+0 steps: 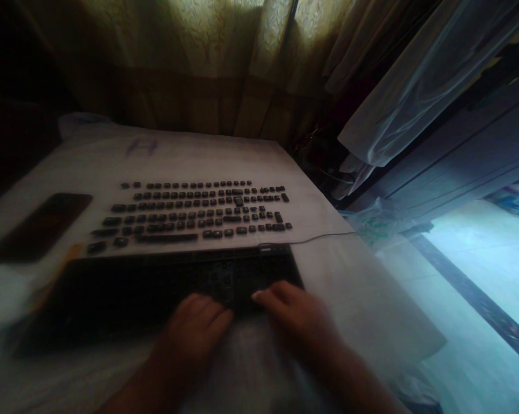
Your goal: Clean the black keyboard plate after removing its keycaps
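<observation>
A black keyboard (156, 282), its key area dark and seemingly stripped of keycaps, lies along the near side of the white-covered table. My left hand (196, 325) rests at its front edge, fingers curled together over the frame. To the right, my right hand (296, 316) is closed over the keyboard's number-pad end, thumb and fingers drawn together. Whatever is between those fingertips is too dark and blurred to make out. Loose black keycaps (192, 217) are laid out in several rows just beyond the keyboard.
A dark phone-like slab (43, 227) lies at the left. The keyboard's thin cable (319, 236) runs off the table's right side. Patterned curtains (207, 57) hang behind the table (199, 155). Right of it are a white hanging cloth (397, 109) and a pale floor (470, 259).
</observation>
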Demonstrator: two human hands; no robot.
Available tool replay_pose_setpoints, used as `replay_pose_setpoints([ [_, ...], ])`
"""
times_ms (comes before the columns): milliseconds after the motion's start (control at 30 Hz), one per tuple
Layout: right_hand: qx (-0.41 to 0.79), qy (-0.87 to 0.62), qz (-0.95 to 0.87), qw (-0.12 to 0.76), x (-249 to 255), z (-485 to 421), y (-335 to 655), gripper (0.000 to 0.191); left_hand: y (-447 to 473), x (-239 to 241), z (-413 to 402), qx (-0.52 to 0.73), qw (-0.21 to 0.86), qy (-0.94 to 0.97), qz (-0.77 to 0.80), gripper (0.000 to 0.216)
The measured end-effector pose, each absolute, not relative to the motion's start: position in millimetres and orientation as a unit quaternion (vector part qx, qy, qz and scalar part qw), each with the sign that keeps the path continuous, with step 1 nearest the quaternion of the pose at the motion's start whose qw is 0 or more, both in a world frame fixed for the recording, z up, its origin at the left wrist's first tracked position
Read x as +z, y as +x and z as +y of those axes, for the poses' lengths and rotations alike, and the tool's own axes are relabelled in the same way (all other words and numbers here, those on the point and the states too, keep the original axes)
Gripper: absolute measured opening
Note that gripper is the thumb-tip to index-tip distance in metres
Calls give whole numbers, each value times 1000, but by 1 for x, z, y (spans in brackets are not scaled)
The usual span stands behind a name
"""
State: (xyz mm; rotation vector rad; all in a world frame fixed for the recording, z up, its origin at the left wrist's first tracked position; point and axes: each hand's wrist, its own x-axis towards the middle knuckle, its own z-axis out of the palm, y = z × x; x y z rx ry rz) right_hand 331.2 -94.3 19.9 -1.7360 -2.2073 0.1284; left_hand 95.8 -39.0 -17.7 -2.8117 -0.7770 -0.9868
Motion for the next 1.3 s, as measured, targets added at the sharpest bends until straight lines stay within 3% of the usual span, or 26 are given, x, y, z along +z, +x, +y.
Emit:
replay_pose_setpoints([
  [367, -34, -552, -829, 84, 29, -85, 319, 19, 96, -6, -38, -309, 23, -918, -245, 36],
  [567, -23, -587, -805, 82, 31, -85, 309, 25, 100, 0, -39, -309, 25, -916, -253, 47],
  [967, 36, -613, -785, 87, 31, -89, 314, 28, 97, -8, -39, -310, 27, -916, -253, 43],
  [1300, -60, -524, -844, 97, 24, -87, 317, 23, 97, -5, -38, -309, 10, -918, -246, 41],
])
